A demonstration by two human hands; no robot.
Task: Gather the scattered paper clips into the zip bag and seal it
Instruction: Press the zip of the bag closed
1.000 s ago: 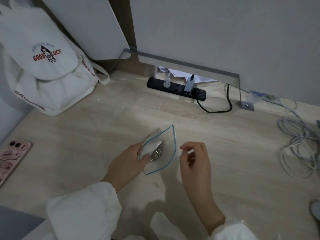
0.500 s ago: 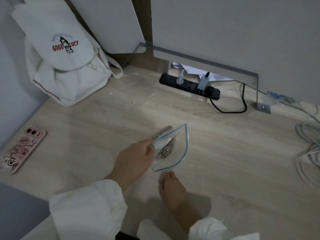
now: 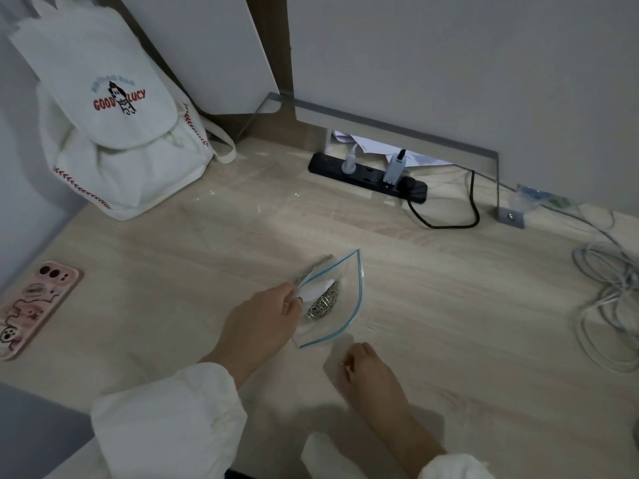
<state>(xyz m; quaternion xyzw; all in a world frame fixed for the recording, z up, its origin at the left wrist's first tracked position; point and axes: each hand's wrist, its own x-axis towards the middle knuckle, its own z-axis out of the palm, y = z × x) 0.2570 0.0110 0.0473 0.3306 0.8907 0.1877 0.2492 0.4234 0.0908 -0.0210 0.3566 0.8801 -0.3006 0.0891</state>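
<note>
The zip bag (image 3: 349,305) is lying on the table (image 3: 466,323), its mouth gaping, with paper clips (image 3: 323,303) heaped inside. The left hand (image 3: 262,321) is pinching its edge. The right hand (image 3: 366,373) is curling just beside the bag; I cannot tell whether it is holding anything.

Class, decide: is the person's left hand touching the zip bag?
Touching. The head view shows the left hand pinching the zip bag at its open edge, with the fingertips pressed against the plastic.

One zip bag (image 3: 349,295) is holding a heap of paper clips (image 3: 323,304) too tangled to count. Two hands are showing, a left hand (image 3: 262,323) and a right hand (image 3: 366,371), alongside one phone (image 3: 33,305), one backpack (image 3: 114,150) and one power strip (image 3: 366,176).
</note>
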